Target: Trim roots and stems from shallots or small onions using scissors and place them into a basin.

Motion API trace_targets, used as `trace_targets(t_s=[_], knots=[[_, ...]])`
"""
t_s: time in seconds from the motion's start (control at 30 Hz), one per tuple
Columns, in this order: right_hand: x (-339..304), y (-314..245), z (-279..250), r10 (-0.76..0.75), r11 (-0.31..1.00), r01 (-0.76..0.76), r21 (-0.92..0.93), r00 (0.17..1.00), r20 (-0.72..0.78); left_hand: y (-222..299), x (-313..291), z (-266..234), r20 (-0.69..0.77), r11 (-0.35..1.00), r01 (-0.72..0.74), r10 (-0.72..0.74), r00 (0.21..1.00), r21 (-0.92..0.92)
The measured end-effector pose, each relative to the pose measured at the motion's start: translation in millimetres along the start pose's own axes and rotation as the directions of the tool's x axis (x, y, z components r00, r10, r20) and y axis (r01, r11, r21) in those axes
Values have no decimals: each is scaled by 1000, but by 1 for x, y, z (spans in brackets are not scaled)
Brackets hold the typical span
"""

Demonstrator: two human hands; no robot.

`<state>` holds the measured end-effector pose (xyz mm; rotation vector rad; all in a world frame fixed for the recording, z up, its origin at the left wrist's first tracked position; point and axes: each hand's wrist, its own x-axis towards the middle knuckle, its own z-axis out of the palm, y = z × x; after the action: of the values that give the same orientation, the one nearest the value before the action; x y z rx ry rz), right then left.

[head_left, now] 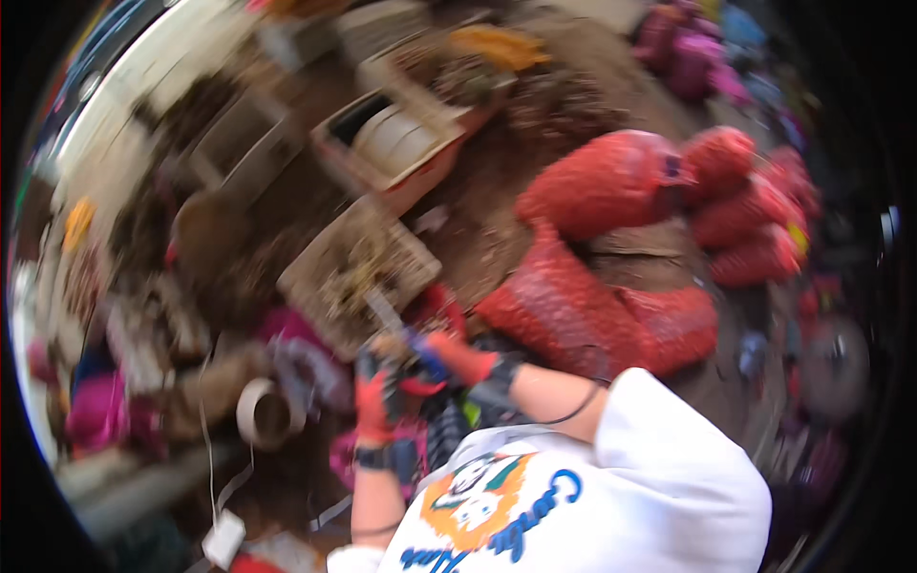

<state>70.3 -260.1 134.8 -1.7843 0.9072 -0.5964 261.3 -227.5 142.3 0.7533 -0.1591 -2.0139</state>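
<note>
Looked like mid-trim — red-gloved right hand gripped a pale, flat, blue-handled tool over the square tan bin. Red-and-black-gloved left hand — too blurred to tell. Next cut probably needed steadying.

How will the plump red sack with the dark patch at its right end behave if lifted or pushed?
The red sack bulges as if stuffed full, so it is probably heavy. Its bumpy surface suggests many small lumps inside, so it would likely sag and shift. With its rounded sides, it may roll slightly when pushed.
</note>
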Motion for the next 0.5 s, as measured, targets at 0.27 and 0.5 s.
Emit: trace_targets(t_s=[0.27, 0.5], knots=[[-11, -60, 24, 338, 940, -258, 224, 805, -488, 11, -24, -5, 81, 770, -246, 247, 966, 588], [-8, -71, 12, 259, 961, -275, 40, 832, -491, -8, -18, 22, 273, 295, -377, 340, 900, 878]])
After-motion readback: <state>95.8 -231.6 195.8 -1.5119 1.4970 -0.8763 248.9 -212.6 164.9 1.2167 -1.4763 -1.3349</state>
